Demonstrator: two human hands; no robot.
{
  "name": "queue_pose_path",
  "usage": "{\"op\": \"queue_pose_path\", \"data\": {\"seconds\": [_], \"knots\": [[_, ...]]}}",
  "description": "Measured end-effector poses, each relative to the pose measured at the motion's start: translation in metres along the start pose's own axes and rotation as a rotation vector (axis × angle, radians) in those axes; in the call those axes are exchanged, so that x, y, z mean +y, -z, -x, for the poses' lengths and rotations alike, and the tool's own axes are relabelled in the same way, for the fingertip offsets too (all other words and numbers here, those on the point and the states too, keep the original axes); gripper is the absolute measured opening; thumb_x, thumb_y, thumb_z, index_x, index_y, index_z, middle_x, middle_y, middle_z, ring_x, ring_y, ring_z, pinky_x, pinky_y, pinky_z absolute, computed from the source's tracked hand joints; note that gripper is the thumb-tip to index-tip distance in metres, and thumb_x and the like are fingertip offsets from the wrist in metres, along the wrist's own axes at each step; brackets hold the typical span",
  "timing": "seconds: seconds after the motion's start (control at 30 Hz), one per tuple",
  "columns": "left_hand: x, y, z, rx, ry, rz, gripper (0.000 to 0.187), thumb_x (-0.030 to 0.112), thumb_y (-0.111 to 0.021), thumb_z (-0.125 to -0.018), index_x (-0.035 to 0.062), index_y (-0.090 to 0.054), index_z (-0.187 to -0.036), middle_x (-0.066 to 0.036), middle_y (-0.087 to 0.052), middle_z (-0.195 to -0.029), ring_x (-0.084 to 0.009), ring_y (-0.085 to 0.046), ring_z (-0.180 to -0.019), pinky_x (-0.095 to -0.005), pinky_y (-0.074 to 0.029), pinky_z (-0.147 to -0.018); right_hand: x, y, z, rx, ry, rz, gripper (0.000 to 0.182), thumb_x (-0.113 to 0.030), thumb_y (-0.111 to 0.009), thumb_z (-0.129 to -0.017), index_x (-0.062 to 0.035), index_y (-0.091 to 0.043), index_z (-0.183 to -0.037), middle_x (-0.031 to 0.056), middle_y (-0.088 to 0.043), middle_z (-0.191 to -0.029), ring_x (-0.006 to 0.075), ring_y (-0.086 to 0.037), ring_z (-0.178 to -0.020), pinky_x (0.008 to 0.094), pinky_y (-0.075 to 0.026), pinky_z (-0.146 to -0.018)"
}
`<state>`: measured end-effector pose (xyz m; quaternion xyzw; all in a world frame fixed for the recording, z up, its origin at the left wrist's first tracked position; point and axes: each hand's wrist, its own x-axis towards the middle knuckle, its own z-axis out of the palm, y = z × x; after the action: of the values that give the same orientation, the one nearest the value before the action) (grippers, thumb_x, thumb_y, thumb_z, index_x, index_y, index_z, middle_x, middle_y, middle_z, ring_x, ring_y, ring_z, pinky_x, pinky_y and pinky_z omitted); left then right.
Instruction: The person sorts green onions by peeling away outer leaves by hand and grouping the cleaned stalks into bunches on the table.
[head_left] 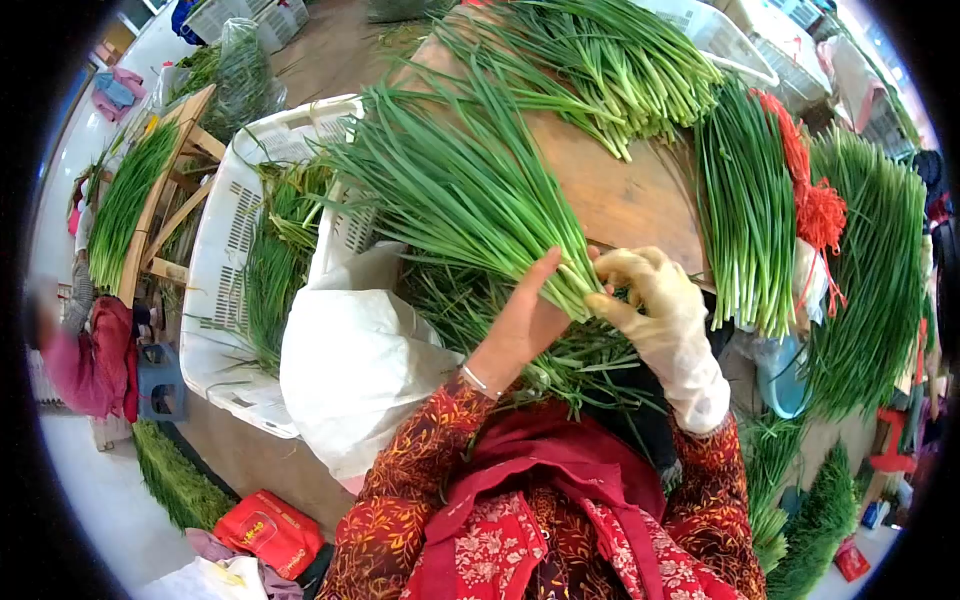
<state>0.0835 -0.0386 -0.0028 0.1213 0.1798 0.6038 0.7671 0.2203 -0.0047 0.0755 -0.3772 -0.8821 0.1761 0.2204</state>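
Note:
A bunch of long green garlic chives [490,190] lies across my bare left hand [525,325], whose fingers are closed round the pale stalk ends. The leaves fan out up and to the left. My right hand [665,310], in a whitish glove, is at the cut ends with thumb and fingers curled in on the stalks; its fingertips are partly hidden. Loose trimmed leaves [575,365] lie below both hands, over my lap. A white sack [350,350] with its mouth open stands left of my left wrist.
On the wooden table [610,190] lie a chive pile [620,70] and an upright-laid bundle [745,210]. Red ties [820,215] hang at its right, beside another tall chive stack [865,270]. A white crate [225,290] holds chives at left. A person [95,350] sits at far left.

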Motion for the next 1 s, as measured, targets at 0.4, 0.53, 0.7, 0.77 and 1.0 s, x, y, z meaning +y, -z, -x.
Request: {"op": "queue_pose_path", "data": {"seconds": [0.4, 0.53, 0.7, 0.77, 1.0], "knots": [[-0.004, 0.014, -0.002, -0.045, -0.028, 0.094, 0.062, 0.054, -0.035, -0.086, 0.0049, -0.04, -0.123, -0.009, -0.053, -0.111, -0.0223, -0.052, -0.102, -0.0399, -0.039, -0.092, -0.002, 0.026, 0.001, -0.509, -0.203, -0.611, 0.014, -0.019, -0.062, -0.078, -0.0052, -0.061, -0.081, 0.009, -0.058, -0.072, 0.0191, -0.057, -0.07, 0.0294, -0.044, -0.064], [-0.003, 0.014, -0.004, -0.063, -0.043, 0.159, 0.061, 0.052, -0.036, -0.087, 0.003, -0.039, -0.123, -0.009, -0.056, -0.101, -0.0225, -0.056, -0.094, -0.0419, -0.043, -0.089, 0.0, 0.039, 0.034, -1.097, -0.235, -0.508, 0.026, -0.031, -0.065, -0.077, -0.0051, -0.061, -0.08, 0.0092, -0.06, -0.076, 0.0215, -0.059, -0.075, 0.0313, -0.045, -0.065], [-0.007, 0.002, -0.005, 0.042, -0.095, 0.101, 0.046, 0.031, -0.05, -0.087, 0.0024, -0.04, -0.121, -0.007, -0.057, -0.1, -0.0209, -0.055, -0.096, -0.0397, -0.043, -0.091, 0.01, 0.017, 0.041, 0.038, -0.261, -0.426, 0.037, -0.035, -0.056, -0.082, -0.0047, -0.054, -0.103, 0.007, -0.054, -0.093, 0.0171, -0.052, -0.085, 0.0291, -0.041, -0.076], [-0.01, -0.001, -0.006, 0.002, -0.101, 0.143, 0.043, 0.023, -0.054, -0.086, 0.003, -0.04, -0.122, -0.005, -0.056, -0.1, -0.0191, -0.055, -0.097, -0.0376, -0.043, -0.092, 0.007, -0.005, 0.026, 0.345, -0.073, -0.565, 0.051, -0.047, -0.046, -0.085, -0.0026, -0.052, -0.109, 0.0111, -0.052, -0.105, 0.0199, -0.049, -0.096, 0.0309, -0.039, -0.084], [-0.021, -0.018, 0.016, 0.157, -0.067, 0.215, 0.035, 0.021, -0.061, -0.081, 0.008, -0.053, -0.113, -0.003, -0.056, -0.111, -0.0161, -0.052, -0.103, -0.0353, -0.041, -0.091, -0.006, -0.063, -0.008, 0.487, -0.194, -0.943, 0.041, -0.036, -0.043, -0.089, -0.0033, -0.052, -0.111, 0.0081, -0.051, -0.109, 0.0177, -0.048, -0.101, 0.0283, -0.039, -0.086]]}}
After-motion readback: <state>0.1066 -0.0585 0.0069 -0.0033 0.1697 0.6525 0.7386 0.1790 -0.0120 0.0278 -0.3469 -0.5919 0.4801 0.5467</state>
